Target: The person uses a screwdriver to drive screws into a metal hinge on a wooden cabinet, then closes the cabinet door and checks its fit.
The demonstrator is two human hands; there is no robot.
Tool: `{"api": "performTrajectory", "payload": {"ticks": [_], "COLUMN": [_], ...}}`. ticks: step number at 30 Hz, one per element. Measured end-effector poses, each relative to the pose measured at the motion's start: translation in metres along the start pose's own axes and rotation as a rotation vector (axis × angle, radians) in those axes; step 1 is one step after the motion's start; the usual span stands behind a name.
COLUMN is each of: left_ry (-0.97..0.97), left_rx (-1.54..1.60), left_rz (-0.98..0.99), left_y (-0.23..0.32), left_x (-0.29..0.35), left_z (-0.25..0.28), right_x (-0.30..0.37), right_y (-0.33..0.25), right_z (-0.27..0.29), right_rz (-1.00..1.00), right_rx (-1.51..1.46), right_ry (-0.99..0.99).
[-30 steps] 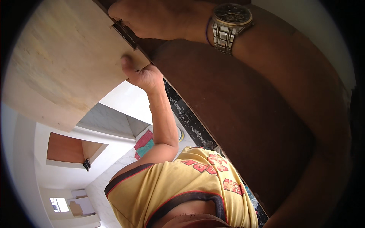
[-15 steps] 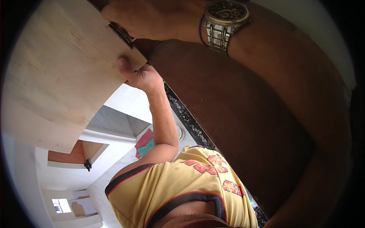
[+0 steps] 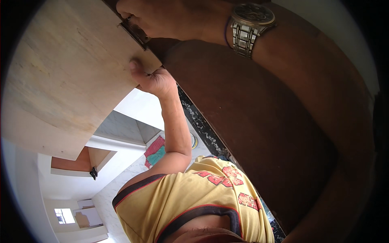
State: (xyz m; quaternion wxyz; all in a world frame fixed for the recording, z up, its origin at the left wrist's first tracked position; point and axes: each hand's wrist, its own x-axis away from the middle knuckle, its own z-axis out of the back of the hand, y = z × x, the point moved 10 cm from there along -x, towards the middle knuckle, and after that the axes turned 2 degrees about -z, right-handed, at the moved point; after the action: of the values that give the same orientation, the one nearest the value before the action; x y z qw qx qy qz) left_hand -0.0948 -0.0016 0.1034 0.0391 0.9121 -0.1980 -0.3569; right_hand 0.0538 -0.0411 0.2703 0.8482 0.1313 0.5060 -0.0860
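A: Where is the pale wooden panel point(image 3: 73, 77)?

B: Alongside the dark brown board point(image 3: 247, 113), its long straight edge slanting down beside that board's upper end.

A: And the left hand point(image 3: 157, 84)?

B: At the panel's lower corner, next to the brown board. The thumb lies flat on the pale face and the palm is against the edge, so the hand has the panel pinched; the fingers are hidden behind it.

A: What about the right hand point(image 3: 170, 22)?

B: It's higher up the same edge, just beside a dark metal fitting point(image 3: 135, 35) there. The fingers are curled in, but I can't tell whether they grip anything.

A: Anything on that wrist?

B: A metal watch point(image 3: 244, 38).

A: And beyond the panel's lower edge?

B: Pink and teal cloths point(image 3: 155, 156) on the pale floor point(image 3: 111, 208).
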Motion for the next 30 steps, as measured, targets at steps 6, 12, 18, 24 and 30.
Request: {"api": "performTrajectory", "payload": {"ticks": [6,12,18,24,30], "left_ry": [-0.033,-0.048,-0.075,-0.025,-0.029], "left_rx": [-0.052,-0.024,-0.036,-0.088,-0.050], "left_rz": [-0.039,-0.032,-0.060,-0.072,-0.038], "left_y": [0.000,0.001,0.006,0.006,0.001], "left_x": [0.001,0.002,0.003,0.009,0.008], "left_z": [0.005,-0.002,-0.008,-0.008,-0.008], "right_x": [0.005,0.003,0.003,0.005,0.001], "right_y": [-0.003,0.001,0.000,-0.009,0.000], "right_z": [0.006,0.002,0.005,0.022,0.013], "right_rz": [-0.009,-0.046,-0.034,0.003,-0.110], "right_rx": [0.042,0.042,0.100,0.027,0.117], "right_ry": [0.022,-0.005,-0.019,0.046,-0.054]}}
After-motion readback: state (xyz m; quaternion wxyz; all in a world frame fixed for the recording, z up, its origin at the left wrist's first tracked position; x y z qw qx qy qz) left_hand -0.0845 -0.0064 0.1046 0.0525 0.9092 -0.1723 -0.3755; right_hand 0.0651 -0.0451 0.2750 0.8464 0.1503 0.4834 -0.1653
